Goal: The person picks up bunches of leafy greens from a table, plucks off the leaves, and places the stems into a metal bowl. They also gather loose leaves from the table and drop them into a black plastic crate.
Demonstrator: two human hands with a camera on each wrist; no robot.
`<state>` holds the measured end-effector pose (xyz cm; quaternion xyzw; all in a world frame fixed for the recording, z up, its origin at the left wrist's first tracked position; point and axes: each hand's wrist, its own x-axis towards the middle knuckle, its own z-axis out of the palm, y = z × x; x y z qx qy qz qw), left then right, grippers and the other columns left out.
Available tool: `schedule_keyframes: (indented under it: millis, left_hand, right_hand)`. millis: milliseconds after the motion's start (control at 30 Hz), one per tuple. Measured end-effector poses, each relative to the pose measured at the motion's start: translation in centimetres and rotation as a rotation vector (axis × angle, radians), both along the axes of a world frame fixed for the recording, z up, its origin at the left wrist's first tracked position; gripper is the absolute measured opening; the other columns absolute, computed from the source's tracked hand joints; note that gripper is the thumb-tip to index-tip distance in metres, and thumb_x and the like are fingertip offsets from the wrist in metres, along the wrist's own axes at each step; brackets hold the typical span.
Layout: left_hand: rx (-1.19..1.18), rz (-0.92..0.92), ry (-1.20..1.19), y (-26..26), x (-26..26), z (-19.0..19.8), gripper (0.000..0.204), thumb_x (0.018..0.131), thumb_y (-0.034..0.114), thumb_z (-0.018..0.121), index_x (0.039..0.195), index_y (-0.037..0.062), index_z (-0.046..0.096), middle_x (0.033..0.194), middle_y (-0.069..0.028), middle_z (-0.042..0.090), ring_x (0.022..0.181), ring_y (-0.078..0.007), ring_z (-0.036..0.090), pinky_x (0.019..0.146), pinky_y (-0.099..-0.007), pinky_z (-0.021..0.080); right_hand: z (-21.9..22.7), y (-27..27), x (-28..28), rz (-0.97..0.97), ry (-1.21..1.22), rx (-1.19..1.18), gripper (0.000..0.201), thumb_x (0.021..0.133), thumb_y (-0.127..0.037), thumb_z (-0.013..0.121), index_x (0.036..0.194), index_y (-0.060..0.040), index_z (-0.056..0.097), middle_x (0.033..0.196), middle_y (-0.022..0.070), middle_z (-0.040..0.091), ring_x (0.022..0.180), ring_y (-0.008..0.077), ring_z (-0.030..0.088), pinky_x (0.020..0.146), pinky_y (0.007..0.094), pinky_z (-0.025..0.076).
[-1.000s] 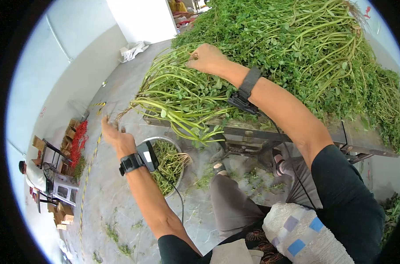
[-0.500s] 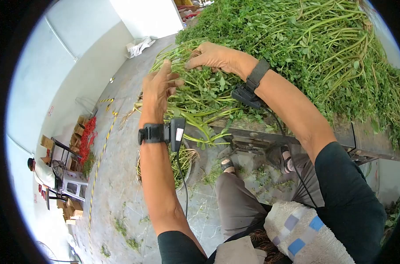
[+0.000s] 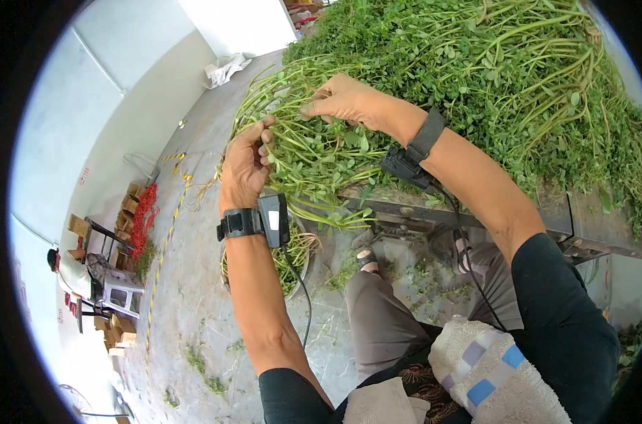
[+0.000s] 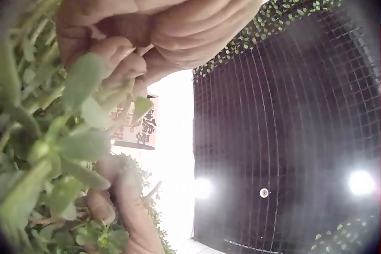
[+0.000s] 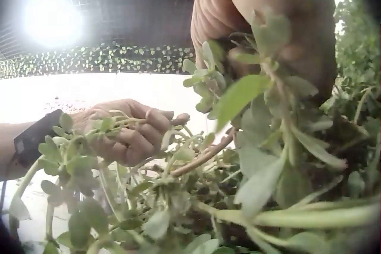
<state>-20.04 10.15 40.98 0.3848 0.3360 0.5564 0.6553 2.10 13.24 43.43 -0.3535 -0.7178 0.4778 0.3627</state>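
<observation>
A big heap of leafy, purslane-like greens (image 3: 469, 85) with pale thick stems covers the table. My left hand (image 3: 247, 162) is at the heap's near left end, fingers curled, pinching a thin green stem (image 5: 128, 121) that crosses them in the right wrist view. Farther right, my right hand (image 3: 349, 102) reaches down into the same greens with bent fingers and grips leafy stems. Leaves cover most of its fingers in the right wrist view, while two fingers (image 4: 128, 206) show among the foliage in the left wrist view.
Below the table's left end, a round basin (image 3: 305, 274) of cut greens stands on the floor, partly hidden by my left forearm. Plant scraps (image 3: 204, 367) litter the concrete. At far left a person (image 3: 73, 272) sits near boxes and red items (image 3: 146, 219).
My left hand has come from outside the heap's root end, right and over the stems, then down slightly with fingers curling in. The right hand stays at nearly the same spot.
</observation>
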Motion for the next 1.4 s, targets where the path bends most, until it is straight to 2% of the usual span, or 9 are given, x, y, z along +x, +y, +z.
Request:
schedule_keyframes:
  millis: [267,500,733,800,867,933,1067,1133,1400]
  left_hand:
    - [0.032,-0.008,-0.036,-0.3,-0.3,-0.7,0.022,0.088,0.013,0.052,0.105,-0.0014,0.053,0.068,0.0002,0.052,0.049,-0.0051,0.040,0.038,-0.0157,0.031]
    - [-0.003,0.088,0.043,-0.9,0.3,-0.5,0.020,0.088,0.016,0.055,0.099,-0.0012,0.056,0.065,0.0005,0.052,0.047,-0.0044,0.040,0.037,-0.0165,0.030]
    - [-0.032,0.169,0.085,-0.3,2.3,-0.2,0.014,0.085,0.015,0.061,0.087,0.0028,0.056,0.063,-0.0003,0.051,0.045,-0.0048,0.038,0.036,-0.0179,0.029]
    - [-0.023,0.215,0.077,-0.3,2.6,-0.8,0.015,0.086,0.016,0.061,0.091,0.0029,0.056,0.062,0.0004,0.050,0.046,-0.0048,0.038,0.037,-0.0178,0.029]
    - [0.034,0.130,-0.044,-0.6,2.4,-0.9,0.016,0.087,0.017,0.059,0.093,0.0028,0.056,0.062,0.0011,0.050,0.047,-0.0046,0.038,0.038,-0.0172,0.029]
    - [0.059,0.101,-0.104,-0.8,1.7,-1.1,0.017,0.088,0.018,0.058,0.095,0.0027,0.056,0.062,0.0014,0.050,0.048,-0.0045,0.038,0.038,-0.0169,0.029]
    - [0.034,0.059,-0.083,-0.8,1.5,-0.9,0.018,0.089,0.019,0.057,0.093,0.0019,0.056,0.063,0.0009,0.050,0.048,-0.0048,0.039,0.039,-0.0172,0.031]
    - [0.035,0.112,-0.105,-0.7,2.0,-0.7,0.020,0.089,0.020,0.057,0.092,0.0005,0.056,0.065,-0.0008,0.051,0.048,-0.0054,0.041,0.039,-0.0174,0.034]
    - [0.044,0.156,-0.044,-0.7,2.5,-0.8,0.022,0.088,0.020,0.059,0.091,-0.0012,0.057,0.067,-0.0028,0.053,0.049,-0.0070,0.045,0.042,-0.0175,0.042]
  right_hand:
    - [-0.9,2.1,-4.0,-0.183,-0.493,0.238,0.037,0.061,-0.031,0.072,0.073,0.0025,0.063,0.066,0.0120,0.059,0.058,0.0176,0.053,0.053,0.0307,0.042]
    - [-0.7,1.5,-3.8,-0.060,-0.067,0.046,0.020,0.065,-0.021,0.068,0.064,-0.0042,0.058,0.056,0.0014,0.051,0.044,0.0082,0.037,0.039,0.0245,0.024]
    - [-0.7,0.8,-4.8,-0.032,-0.147,0.150,0.026,0.067,-0.025,0.066,0.064,-0.0004,0.057,0.057,0.0042,0.051,0.045,0.0133,0.041,0.040,0.0287,0.028]
    - [-0.9,1.4,-4.9,-0.248,-0.342,0.140,0.039,0.061,-0.028,0.070,0.072,0.0071,0.060,0.069,0.0135,0.059,0.061,0.0212,0.057,0.055,0.0326,0.046]
    - [-1.1,2.1,-4.0,-0.333,-0.357,0.195,0.037,0.064,-0.029,0.068,0.072,0.0061,0.060,0.071,0.0133,0.060,0.061,0.0214,0.056,0.054,0.0328,0.045]
    - [-1.4,3.6,-2.3,-0.366,0.048,0.010,0.026,0.072,-0.024,0.064,0.071,0.0006,0.058,0.060,0.0056,0.052,0.049,0.0141,0.046,0.044,0.0297,0.038]
    - [0.7,0.2,-0.5,-0.253,0.219,-0.147,0.018,0.077,-0.023,0.059,0.076,-0.0052,0.062,0.060,0.0003,0.053,0.043,0.0077,0.036,0.040,0.0228,0.034]
    - [0.7,-0.3,-0.3,0.013,-0.052,-0.122,0.017,0.076,-0.023,0.060,0.078,-0.0062,0.064,0.062,-0.0022,0.053,0.042,0.0071,0.035,0.039,0.0214,0.030]
    - [0.3,-3.3,-2.0,0.087,-0.064,-0.107,0.027,0.073,-0.027,0.066,0.080,-0.0009,0.063,0.060,-0.0013,0.050,0.043,0.0078,0.035,0.038,0.0238,0.025]
